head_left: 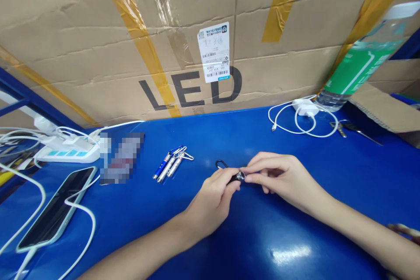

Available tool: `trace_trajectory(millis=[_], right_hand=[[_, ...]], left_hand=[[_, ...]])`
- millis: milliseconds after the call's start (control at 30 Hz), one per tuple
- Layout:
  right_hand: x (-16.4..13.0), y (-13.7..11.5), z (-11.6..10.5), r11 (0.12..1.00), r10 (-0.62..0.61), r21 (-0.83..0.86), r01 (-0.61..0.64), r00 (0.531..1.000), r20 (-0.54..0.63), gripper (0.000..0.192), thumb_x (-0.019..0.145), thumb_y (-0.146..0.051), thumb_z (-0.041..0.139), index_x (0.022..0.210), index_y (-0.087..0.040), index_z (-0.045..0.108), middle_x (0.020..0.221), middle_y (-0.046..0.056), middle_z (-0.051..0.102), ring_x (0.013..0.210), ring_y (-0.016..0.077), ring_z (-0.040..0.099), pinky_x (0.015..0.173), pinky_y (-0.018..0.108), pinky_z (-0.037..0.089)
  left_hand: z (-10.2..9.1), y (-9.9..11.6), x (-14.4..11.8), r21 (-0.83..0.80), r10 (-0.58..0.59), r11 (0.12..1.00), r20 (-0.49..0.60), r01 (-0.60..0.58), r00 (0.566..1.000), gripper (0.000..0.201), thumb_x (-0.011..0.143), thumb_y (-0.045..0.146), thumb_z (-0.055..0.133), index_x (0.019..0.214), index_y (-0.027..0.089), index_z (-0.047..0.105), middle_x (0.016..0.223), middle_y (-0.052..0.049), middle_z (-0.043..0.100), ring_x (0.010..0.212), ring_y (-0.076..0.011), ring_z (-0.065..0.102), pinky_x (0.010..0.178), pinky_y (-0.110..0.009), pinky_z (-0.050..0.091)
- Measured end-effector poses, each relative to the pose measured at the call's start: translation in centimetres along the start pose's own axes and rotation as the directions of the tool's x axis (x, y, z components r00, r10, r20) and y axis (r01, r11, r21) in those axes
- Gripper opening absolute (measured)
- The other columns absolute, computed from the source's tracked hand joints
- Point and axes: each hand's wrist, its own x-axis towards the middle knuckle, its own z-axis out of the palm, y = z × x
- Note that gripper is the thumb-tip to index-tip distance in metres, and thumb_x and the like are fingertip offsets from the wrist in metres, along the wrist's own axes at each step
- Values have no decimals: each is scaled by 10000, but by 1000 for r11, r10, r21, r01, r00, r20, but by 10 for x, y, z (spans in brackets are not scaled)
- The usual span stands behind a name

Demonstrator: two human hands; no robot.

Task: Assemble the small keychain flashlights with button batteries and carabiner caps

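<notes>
A small black keychain flashlight (233, 178) with a shiny end and a black carabiner (221, 164) is wrapped in the fingers of my left hand (215, 190). Its shiny end points right, toward my right hand (284, 174). The thumb and index finger of that hand pinch at this end; whether a small part sits between the fingertips cannot be made out. Left of my hands, one blue keychain flashlight (162, 167) and two silver keychain flashlights (175, 166) lie side by side on the blue table (262, 236), with clips at their far ends.
A large cardboard box (98, 74) marked LED stands along the back. At left lie a phone (59, 210), a power strip (68, 153) with white cables and a blurred flat item (123, 159). Back right are a water bottle (357, 65), a white charger (305, 107) and keys (341, 129).
</notes>
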Motion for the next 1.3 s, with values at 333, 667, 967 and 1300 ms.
trace_trajectory(millis=[333,667,967,1300], right_hand=[[2,1,1,987,48,152,-51,999,25,243,661,-425,743,642,-182,741,732,38,645,421,65,515,387,203,453],[3,2,3,993,81,86,-87,994,72,331,679,-471,712,550,-165,705,637,14,583,417,64,499,413,210,417],[4,7,1,989,140,-61,-135,987,78,293,649,-366,732,466,-185,592,545,-20,536,485,106,505,488,238,389],[6,6,1,985,158,49,-164,982,101,299,623,-360,754,487,-170,567,576,-25,529,445,80,472,433,219,358]], left_hand=[[-1,1,-2,-4,-21,1000,30,21,999,231,919,103,339,871,182,550,821,-29,619,787,-160,580,741,-252,446],[2,2,-2,-117,-164,979,62,170,985,140,879,103,416,789,200,462,844,-39,634,838,-177,617,738,-266,455],[4,-2,-3,-60,-111,992,8,111,994,147,859,71,482,786,191,521,842,-32,631,853,-171,620,773,-259,473],[4,-3,-2,-37,-63,998,-114,59,991,149,821,46,550,809,186,600,844,-25,667,820,-163,621,763,-243,482]])
